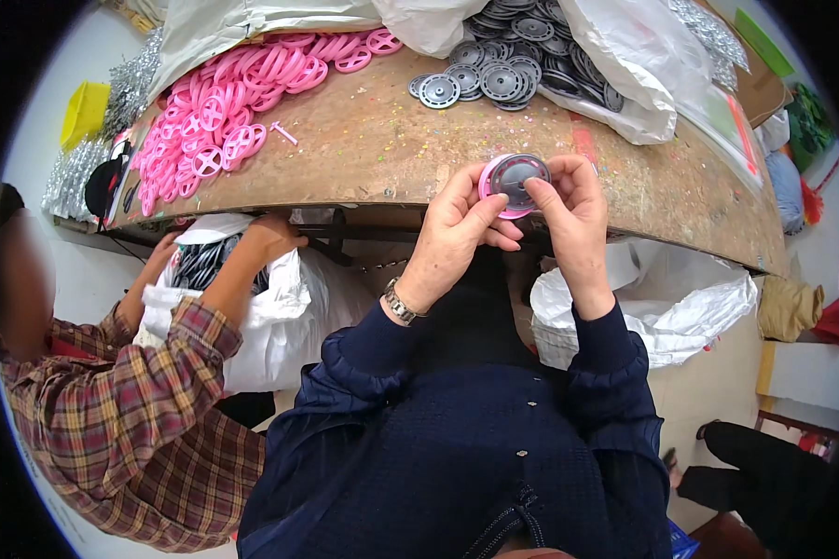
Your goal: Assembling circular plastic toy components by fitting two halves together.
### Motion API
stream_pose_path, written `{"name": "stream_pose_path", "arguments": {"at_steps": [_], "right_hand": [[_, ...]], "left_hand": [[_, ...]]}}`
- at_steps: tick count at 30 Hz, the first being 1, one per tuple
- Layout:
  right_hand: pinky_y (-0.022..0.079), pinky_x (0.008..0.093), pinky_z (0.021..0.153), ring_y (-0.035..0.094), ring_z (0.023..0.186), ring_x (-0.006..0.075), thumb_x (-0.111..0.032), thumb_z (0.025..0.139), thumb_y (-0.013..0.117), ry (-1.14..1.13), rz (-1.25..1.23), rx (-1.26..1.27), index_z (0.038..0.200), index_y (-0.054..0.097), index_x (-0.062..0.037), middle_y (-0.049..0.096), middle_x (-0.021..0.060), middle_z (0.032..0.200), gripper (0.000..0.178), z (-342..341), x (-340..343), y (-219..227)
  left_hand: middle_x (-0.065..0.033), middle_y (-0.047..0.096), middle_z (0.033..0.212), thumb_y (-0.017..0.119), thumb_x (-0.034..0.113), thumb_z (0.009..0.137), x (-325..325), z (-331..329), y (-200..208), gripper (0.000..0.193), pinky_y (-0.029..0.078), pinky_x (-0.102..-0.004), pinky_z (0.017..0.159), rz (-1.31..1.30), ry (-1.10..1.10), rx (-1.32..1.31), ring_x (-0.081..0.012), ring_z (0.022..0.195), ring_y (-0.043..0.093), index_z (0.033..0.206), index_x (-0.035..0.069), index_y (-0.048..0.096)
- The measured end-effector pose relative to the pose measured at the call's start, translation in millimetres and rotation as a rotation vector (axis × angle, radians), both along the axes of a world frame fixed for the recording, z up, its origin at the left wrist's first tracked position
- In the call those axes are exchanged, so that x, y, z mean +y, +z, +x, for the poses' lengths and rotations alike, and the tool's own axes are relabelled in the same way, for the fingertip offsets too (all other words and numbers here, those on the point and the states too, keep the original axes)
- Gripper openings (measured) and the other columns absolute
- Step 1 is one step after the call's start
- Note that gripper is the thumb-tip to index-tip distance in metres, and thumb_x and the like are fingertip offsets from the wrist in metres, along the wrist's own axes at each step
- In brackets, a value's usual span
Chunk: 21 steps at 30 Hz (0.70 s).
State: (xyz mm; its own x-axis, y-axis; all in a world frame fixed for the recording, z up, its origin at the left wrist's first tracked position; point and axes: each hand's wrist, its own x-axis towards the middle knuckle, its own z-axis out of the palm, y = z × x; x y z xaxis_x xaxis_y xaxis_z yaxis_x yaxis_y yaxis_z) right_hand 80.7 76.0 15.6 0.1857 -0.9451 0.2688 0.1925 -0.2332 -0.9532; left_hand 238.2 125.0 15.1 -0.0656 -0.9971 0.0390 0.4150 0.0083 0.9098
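Note:
At the table's near edge, both my hands hold a dark grey wheel disc (pixel 510 174) against a pink plastic wheel ring (pixel 485 189). Fingers of my left hand (pixel 441 239) grip the pair from the left, with the thumb on the lower rim. From the other side, my right hand (pixel 578 219) is closed on the same pair, its thumb pressing on the disc's face. The pink ring shows only along the left and lower edge, behind the disc. On the table lie a heap of pink wheel rings (pixel 213 114) and a pile of grey discs (pixel 502 82).
A wooden table (pixel 364 140) bears a small pink T-shaped piece (pixel 284 133) and colourful specks. White sacks (pixel 615 84) lie at the back. Below the edge hangs an open white bag (pixel 680 312). At left, a person in a plaid shirt (pixel 140 410) handles a white sack (pixel 298 298) of dark parts.

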Motion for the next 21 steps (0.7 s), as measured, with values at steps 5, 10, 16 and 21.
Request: {"name": "stream_pose_path", "arguments": {"at_steps": [5,10,16,21], "right_hand": [[0.050,0.0232,0.077,0.061,0.088,0.0094,-0.002,0.089,0.068,-0.026,-0.062,0.016,0.112,0.055,-0.0017,0.063,0.0044,0.098,0.027,1.1,9.5,5.9],[0.049,0.0220,0.076,0.060,0.088,0.0075,-0.006,0.090,0.067,0.152,0.085,0.089,0.117,0.059,0.0003,0.065,0.0031,0.101,0.028,-12.7,13.5,17.6],[0.048,0.0238,0.085,0.061,0.094,0.0083,-0.004,0.093,0.062,0.160,0.077,0.185,0.117,0.059,-0.0004,0.066,0.0026,0.104,0.025,-23.7,21.8,28.0],[0.047,0.0220,0.080,0.059,0.089,0.0063,-0.002,0.091,0.063,0.096,0.012,0.218,0.108,0.062,-0.0011,0.065,-0.0005,0.097,0.017,-21.2,32.5,30.7]], "left_hand": [[-0.0111,0.063,0.105,0.051,0.008,0.101,3.1,-1.6,-1.4,0.029,0.060,-0.0265,0.066,-0.036,0.016,-0.019,-0.0163,0.078,0.068,0.128,-0.001,0.048],[-0.0096,0.064,0.103,0.051,0.007,0.101,7.5,-3.3,-1.7,0.027,0.059,-0.0243,0.066,-0.084,0.032,-0.052,-0.0134,0.077,0.068,0.126,-0.002,0.050],[-0.0082,0.064,0.102,0.053,0.008,0.100,11.6,-7.5,1.7,0.026,0.058,-0.0241,0.067,-0.171,0.012,-0.120,-0.0115,0.077,0.066,0.124,-0.002,0.052],[-0.0064,0.064,0.094,0.055,0.012,0.100,14.8,-10.2,5.6,0.019,0.055,-0.0230,0.060,-0.307,0.117,-0.291,-0.0098,0.073,0.064,0.114,-0.001,0.057]]}}
